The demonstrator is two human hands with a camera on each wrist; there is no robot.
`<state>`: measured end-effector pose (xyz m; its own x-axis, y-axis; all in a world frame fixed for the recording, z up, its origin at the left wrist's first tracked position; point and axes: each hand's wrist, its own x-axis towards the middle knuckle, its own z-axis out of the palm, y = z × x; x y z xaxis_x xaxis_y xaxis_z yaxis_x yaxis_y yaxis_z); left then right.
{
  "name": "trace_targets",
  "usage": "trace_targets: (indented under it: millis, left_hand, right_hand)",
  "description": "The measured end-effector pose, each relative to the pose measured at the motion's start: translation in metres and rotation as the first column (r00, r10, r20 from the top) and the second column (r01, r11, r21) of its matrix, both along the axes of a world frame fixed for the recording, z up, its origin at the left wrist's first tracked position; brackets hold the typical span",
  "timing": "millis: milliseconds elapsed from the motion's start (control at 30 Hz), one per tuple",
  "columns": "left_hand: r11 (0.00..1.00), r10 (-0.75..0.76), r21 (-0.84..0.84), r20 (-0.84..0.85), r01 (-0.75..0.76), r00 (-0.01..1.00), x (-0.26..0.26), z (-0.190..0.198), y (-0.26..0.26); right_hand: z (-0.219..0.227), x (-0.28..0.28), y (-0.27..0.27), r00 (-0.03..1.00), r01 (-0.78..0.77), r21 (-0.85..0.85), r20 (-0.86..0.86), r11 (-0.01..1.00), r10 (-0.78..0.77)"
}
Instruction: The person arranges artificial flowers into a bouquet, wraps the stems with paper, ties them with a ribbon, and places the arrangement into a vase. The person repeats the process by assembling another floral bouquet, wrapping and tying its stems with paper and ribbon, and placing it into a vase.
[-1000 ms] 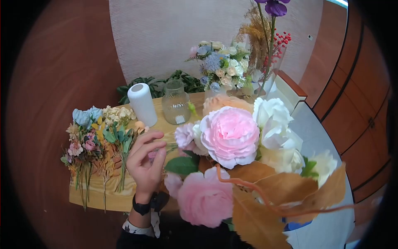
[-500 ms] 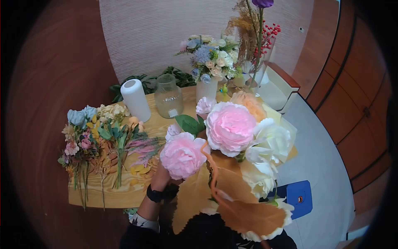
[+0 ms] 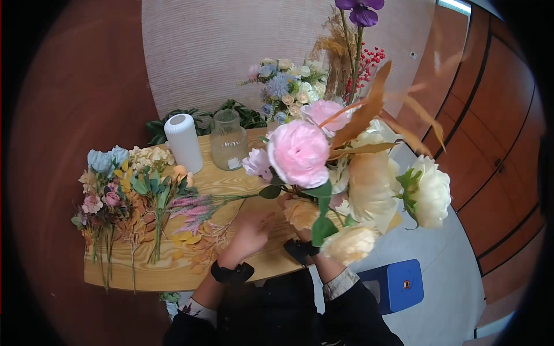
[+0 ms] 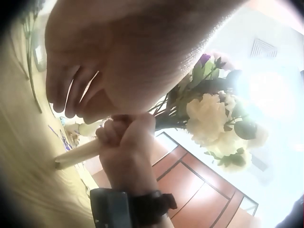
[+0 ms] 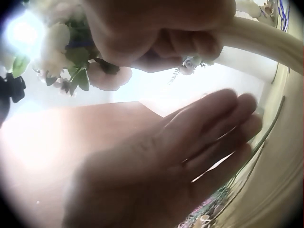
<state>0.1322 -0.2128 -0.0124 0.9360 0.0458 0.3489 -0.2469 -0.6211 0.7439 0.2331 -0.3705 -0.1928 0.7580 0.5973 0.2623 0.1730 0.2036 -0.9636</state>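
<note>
A large bouquet with a pink flower (image 3: 299,153) and a cream flower (image 3: 430,191) fills the right of the head view. Mostly behind its blooms, my right hand (image 4: 128,147) grips the stems with curled fingers; the pale stem bundle (image 4: 78,154) reaches down to the wooden surface. My left hand (image 3: 251,233) is just left of the right hand, over the table. Its fingers are extended in the right wrist view, where the left hand (image 5: 175,152) holds nothing. Whether it touches the stems cannot be told.
Flower bunches (image 3: 107,199) and pink sprigs (image 3: 193,210) lie on the table (image 3: 144,279) at left. Behind stand a white vase (image 3: 184,144), a glass vase (image 3: 228,144) and a blue-and-white arrangement (image 3: 280,86). On the floor at right is a blue bin (image 3: 398,285).
The bouquet has turned, its brown leaves swinging from the lower front to the upper right. My left hand, behind the blooms before, now shows beside them. The right forearm has come into view.
</note>
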Motion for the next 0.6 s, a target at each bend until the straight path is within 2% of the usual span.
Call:
trace_targets:
  millis: [67,100,200,233,267,300,333,367,400,433,467,533,567,600]
  left_hand:
    - [0.988,-0.14,-0.087,-0.165,0.127,0.976,-0.001,-0.002,-0.007]
    - [0.988,-0.138,-0.091,-0.164,0.125,0.977,-0.002,-0.005,-0.01]
    - [0.87,-0.323,-0.421,-0.098,0.255,0.941,-0.009,-0.018,-0.02]
    - [0.868,-0.326,-0.426,-0.101,0.255,0.94,-0.011,-0.021,-0.02]
    - [0.842,-0.371,-0.456,-0.104,0.288,0.923,-0.014,-0.025,-0.018]
    - [0.814,-0.416,-0.486,-0.107,0.318,0.903,-0.017,-0.028,-0.014]
    - [0.813,-0.416,-0.49,-0.112,0.315,0.902,-0.021,-0.03,-0.009]
    - [0.757,-0.498,-0.534,-0.098,0.377,0.861,-0.027,-0.028,-0.004]
    - [0.693,-0.575,-0.575,-0.079,0.434,0.815,-0.032,-0.025,-0.001]
    - [0.694,-0.574,-0.578,-0.083,0.43,0.815,-0.041,-0.02,-0.001]
    - [0.691,-0.555,-0.608,-0.097,0.392,0.826,-0.051,-0.012,-0.002]
    - [0.689,-0.533,-0.634,-0.113,0.352,0.839,-0.059,-0.016,-0.001]
    - [0.699,-0.579,-0.626,-0.21,0.347,0.788,-0.062,-0.024,0.003]
    - [0.709,-0.616,-0.618,-0.306,0.341,0.726,-0.065,-0.028,0.007]
  right_hand:
    - [0.001,0.005,0.001,0.999,0.001,-0.025,0.045,1.0,0.0]
    - [0.001,0.006,0.0,0.998,0.002,-0.037,0.066,0.999,0.001]
    - [-0.001,0.008,-0.004,0.993,0.014,-0.075,0.12,0.997,-0.005]
    - [-0.002,0.008,-0.007,0.991,0.02,-0.087,0.136,0.996,-0.008]
    - [0.041,-0.003,0.007,0.988,0.025,-0.098,0.152,0.995,-0.01]
    - [0.085,-0.023,-0.001,0.878,0.127,-0.468,0.462,0.875,0.12]
    - [0.131,-0.041,-0.003,0.882,0.124,-0.471,0.456,0.873,0.121]
    - [0.173,-0.056,-0.004,0.983,-0.13,-0.456,0.06,0.881,0.176]
    - [0.193,-0.063,-0.005,0.91,-0.354,-0.338,-0.34,0.872,0.237]
    - [0.191,-0.069,-0.007,0.896,-0.341,-0.204,-0.366,0.918,0.251]
    - [0.197,-0.073,-0.006,0.895,-0.36,-0.093,-0.317,0.928,0.315]
    - [0.188,-0.067,-0.014,0.76,-0.602,-0.182,-0.428,0.777,0.488]
    - [0.198,-0.07,-0.011,0.756,-0.607,-0.179,-0.43,0.774,0.493]
    - [0.217,-0.077,-0.006,0.732,-0.643,-0.265,-0.487,0.718,0.476]
